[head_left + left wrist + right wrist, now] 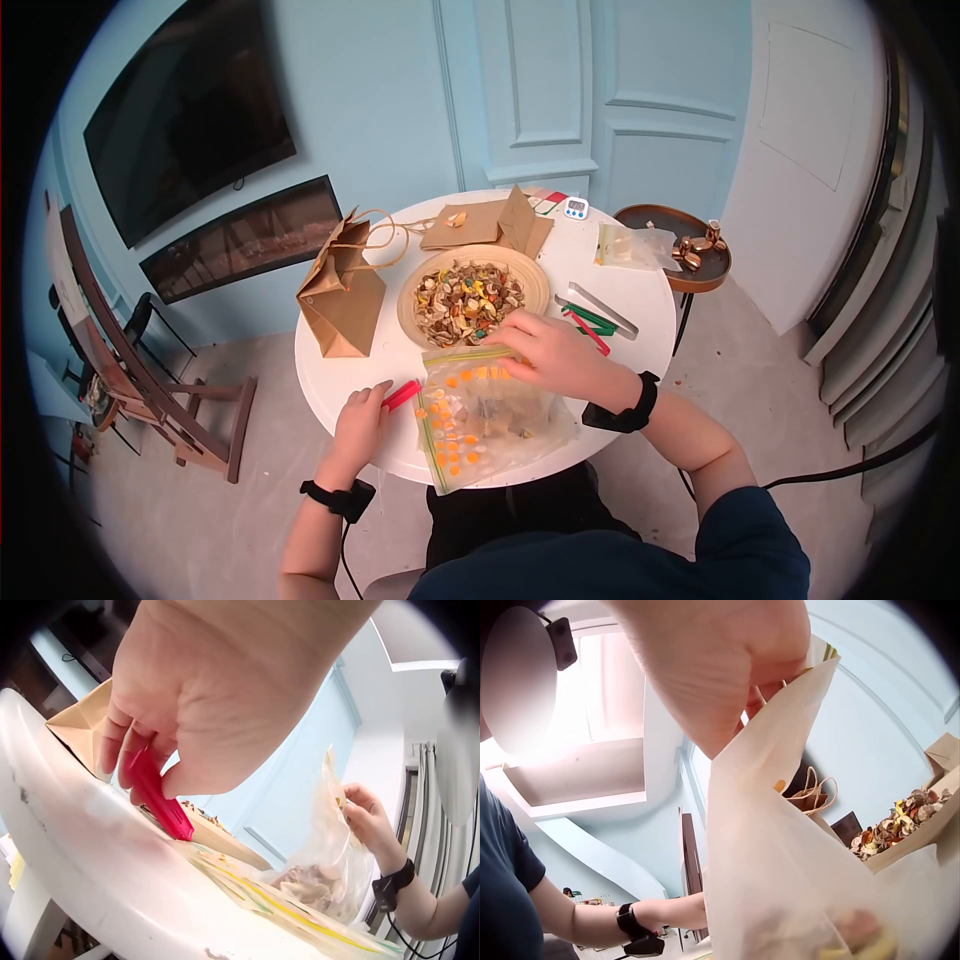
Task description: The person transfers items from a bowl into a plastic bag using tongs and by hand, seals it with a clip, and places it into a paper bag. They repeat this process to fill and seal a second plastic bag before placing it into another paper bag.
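In the head view a translucent zip bag (485, 425) with an orange-dotted print lies at the table's near edge, some contents showing inside. My right hand (560, 355) pinches its upper corner; the right wrist view shows the bag's wall (780, 847) hanging from those fingers. My left hand (360, 428) holds a pink bag clip (402, 394) beside the bag's zip edge. From the left wrist the clip (165, 799) slants down from thumb and fingers, its lower end close to the zip strip. Just beyond the bag sits a wide, shallow bowl (541, 290) of mixed dried pieces (468, 300).
A brown paper bag (345, 300) stands left of the bowl, another paper bag (475, 225) lies behind it. To the right are green clips (590, 321), another pink clip (590, 335), metal tongs (605, 310), a small bag (630, 248) and a timer (575, 208).
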Available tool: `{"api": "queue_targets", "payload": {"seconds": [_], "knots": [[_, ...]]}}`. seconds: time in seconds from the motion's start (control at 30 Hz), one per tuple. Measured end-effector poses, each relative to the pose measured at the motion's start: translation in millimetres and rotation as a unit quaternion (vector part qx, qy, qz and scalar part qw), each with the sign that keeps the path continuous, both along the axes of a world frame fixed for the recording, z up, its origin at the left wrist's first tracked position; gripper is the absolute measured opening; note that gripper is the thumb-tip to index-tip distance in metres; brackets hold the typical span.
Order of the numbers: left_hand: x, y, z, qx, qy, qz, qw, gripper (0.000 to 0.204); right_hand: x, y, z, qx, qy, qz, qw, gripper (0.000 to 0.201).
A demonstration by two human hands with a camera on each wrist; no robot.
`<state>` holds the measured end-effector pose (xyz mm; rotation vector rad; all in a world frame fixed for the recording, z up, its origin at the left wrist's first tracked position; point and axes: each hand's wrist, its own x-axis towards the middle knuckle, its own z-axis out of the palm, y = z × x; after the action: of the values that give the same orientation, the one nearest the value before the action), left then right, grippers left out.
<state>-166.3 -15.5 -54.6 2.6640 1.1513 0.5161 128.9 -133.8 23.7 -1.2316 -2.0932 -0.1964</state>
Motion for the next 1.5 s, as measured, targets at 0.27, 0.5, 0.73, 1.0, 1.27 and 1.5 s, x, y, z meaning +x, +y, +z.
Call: {"api": "queue_targets", "payload": {"seconds": [0.27, 0.5, 0.73, 1.0, 1.27, 1.5], "knots": [[61.1, -51.6, 104.6, 0.168, -0.216, -0.184, 0.944, 0.032, -7.0, -4.7, 0.3, 0.086, -0.035, -0.019, 0.995, 0.021], [75.3, -41.6, 105.1, 0.169, -0.096, -0.279, 0.941, 0.023, -6.2, -5.0, -5.5, 0.079, -0.025, -0.019, 0.996, 0.016], [80.8, -42.4, 112.5, 0.102, -0.094, -0.299, 0.944, 0.016, -10.5, -6.3, 7.1, 0.125, -0.058, 0.010, 0.990, 0.015], [78.1, -24.6, 135.2, -0.143, -0.123, -0.180, 0.965, 0.034, -17.2, -33.8, 25.3, 0.108, -0.121, 0.094, 0.982, 0.017], [65.1, -29.3, 128.8, -0.158, -0.116, -0.225, 0.954, 0.042, 12.7, -34.9, 20.4, 0.049, 0.108, -0.004, 0.993, 0.022], [68.4, -55.6, 137.4, 0.134, -0.037, -0.309, 0.941, 0.034, 43.7, -30.8, -32.4, -0.312, 0.191, -0.099, 0.925, 0.036]]}}
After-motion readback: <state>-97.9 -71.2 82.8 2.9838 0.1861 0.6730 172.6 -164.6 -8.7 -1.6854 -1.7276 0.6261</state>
